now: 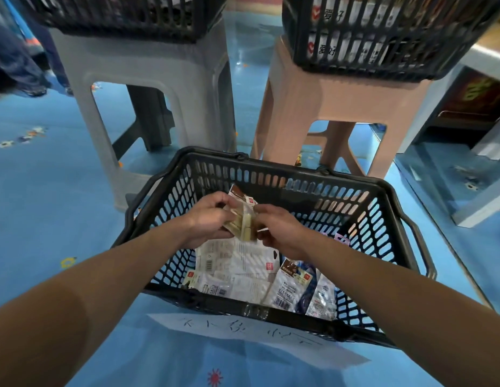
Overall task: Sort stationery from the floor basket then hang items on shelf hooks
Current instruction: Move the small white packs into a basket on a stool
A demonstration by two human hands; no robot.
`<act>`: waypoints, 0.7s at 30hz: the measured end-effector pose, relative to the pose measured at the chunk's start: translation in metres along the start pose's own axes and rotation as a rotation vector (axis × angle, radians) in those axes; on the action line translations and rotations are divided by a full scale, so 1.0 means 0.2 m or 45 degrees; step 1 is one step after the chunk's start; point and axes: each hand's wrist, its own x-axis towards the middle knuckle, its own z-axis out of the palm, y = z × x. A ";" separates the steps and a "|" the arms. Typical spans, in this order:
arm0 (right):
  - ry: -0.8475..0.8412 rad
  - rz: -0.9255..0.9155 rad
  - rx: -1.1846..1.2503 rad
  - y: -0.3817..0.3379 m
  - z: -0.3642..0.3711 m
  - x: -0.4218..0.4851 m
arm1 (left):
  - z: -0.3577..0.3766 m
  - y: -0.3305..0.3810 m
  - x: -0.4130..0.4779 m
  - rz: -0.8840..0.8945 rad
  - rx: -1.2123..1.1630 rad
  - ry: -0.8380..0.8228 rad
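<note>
A black plastic basket [274, 174] stands on the blue floor below me. Inside lie several flat stationery packets [237, 263], white with barcodes and red labels. Above the basket's middle, both hands hold a small stack of clear packets with tan contents [244, 219]. My left hand [208, 219] grips the stack from the left with curled fingers. My right hand [279, 230] pinches its right edge. The stack's lower part is hidden between the hands.
A grey stool [148, 79] and a pink stool [338, 101] stand just behind the basket, each carrying a black basket [383, 40]. A handwritten paper sheet [251, 336] lies on the floor in front. A low shelf unit [472, 107] is at right.
</note>
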 end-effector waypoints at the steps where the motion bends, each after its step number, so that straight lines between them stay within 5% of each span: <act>1: 0.043 -0.013 -0.043 0.00 0.00 0.01 | 0.01 0.00 0.00 0.004 -0.010 -0.006; 9: 0.150 0.033 0.097 0.02 0.01 0.05 | 0.09 -0.02 0.01 -0.084 -0.133 -0.085; 16: 0.119 0.037 0.124 0.05 -0.02 0.06 | 0.08 -0.07 0.08 -0.093 0.055 -0.055; 18: 0.123 0.053 -0.161 0.09 -0.07 0.08 | 0.07 -0.07 0.09 -0.123 0.123 -0.013; 21: 0.156 -0.002 -1.141 0.18 -0.17 0.10 | 0.06 -0.06 0.11 -0.159 0.237 0.046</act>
